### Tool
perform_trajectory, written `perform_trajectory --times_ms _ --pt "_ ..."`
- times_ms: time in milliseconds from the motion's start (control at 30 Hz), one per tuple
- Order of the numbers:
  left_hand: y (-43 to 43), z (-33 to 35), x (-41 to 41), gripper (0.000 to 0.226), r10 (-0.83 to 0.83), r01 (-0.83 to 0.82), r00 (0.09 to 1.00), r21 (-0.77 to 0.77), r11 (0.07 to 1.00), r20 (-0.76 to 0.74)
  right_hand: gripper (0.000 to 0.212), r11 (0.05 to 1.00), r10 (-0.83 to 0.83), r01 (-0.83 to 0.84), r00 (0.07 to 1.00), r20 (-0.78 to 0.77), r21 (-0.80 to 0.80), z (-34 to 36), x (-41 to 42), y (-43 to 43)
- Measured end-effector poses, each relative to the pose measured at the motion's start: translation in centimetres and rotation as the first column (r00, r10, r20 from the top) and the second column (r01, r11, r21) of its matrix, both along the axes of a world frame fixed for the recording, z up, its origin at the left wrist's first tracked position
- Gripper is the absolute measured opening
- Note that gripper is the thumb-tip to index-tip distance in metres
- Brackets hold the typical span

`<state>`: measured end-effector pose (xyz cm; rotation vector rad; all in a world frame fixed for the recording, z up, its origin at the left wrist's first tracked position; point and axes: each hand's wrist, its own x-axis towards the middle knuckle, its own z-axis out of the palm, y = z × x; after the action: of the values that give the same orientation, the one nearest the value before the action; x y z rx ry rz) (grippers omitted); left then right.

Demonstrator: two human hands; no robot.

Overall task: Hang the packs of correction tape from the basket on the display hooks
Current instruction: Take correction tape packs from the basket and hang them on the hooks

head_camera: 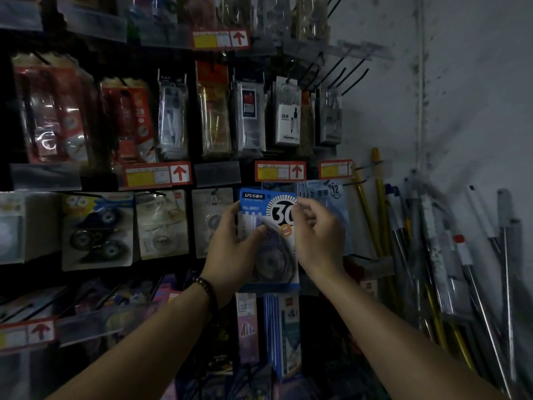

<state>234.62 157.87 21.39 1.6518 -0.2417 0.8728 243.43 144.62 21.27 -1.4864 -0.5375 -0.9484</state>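
Head view: a person's left hand (230,249) grips the left edge of a blue card-backed blister pack of correction tape (277,217), thumb across its front, while the right hand (320,235) pinches its upper right corner with curled fingers. The pack is held upright before the dark display rack (192,125), at 6 o'clock from a red-and-yellow price tag (280,171), with pale blue hanging packs (326,197) at its 2 o'clock.

Two hands (233,249) (320,241); one held correction tape pack (278,216); five red price labels (157,174); one bracelet (206,287).
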Motion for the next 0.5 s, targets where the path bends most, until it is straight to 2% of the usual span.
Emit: perform_trajectory --times_ms 67,200,333,433,500 --pt "-0.4 0.2 0.6 0.046 0.016 -0.016 1.000 -0.012 1.000 0.021 0.029 0.983 0.180 -0.183 0.981 -0.066 -0.036 -0.7 -1.0 -0.4" --pt "-1.2 0.7 1.7 0.040 0.038 -0.037 0.999 -0.021 0.999 0.022 0.023 0.952 0.283 -0.297 0.947 -0.155 -0.078 -1.5 -1.2 -0.9" --pt "-1.7 1.4 2.2 0.036 -0.010 0.010 0.997 -0.005 1.000 -0.074 0.027 0.943 0.300 -0.319 0.939 -0.169 -0.098 -1.3 -0.7 -1.3" --pt "-1.6 1.9 2.6 0.039 0.011 -0.008 0.998 0.064 0.998 -0.060 0.039 0.950 0.268 -0.288 0.951 -0.154 -0.124 -0.8 -0.2 -1.1" --pt "-1.5 2.1 2.8 0.040 0.026 -0.024 0.999 0.043 0.999 -0.045 0.051 0.961 0.233 -0.247 0.966 -0.115 -0.127 -0.7 0.1 -0.8"
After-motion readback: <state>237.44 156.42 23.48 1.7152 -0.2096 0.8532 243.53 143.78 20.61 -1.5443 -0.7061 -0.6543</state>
